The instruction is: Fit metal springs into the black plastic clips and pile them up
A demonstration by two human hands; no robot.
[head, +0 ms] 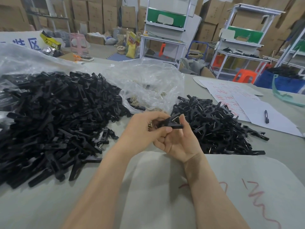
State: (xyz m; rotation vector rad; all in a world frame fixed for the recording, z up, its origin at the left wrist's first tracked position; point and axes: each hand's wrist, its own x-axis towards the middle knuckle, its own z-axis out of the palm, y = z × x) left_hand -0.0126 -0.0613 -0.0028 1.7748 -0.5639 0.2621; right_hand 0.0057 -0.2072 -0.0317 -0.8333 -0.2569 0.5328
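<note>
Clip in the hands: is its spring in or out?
In: metal wire shows between the halves of the clip, pinched by left hand and right hand. Fully seated, cannot tell.

We see through one wide-angle camera worn on the head, looking forward and down from the near edge of the surface [41, 209]. It sits close above our left hand [145, 129] and right hand [178, 142]; the far edge lies well beyond.

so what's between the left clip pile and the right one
Head view: a clear bag of springs lies at the back; nearer, the left hand and right hand hold a clip.
</note>
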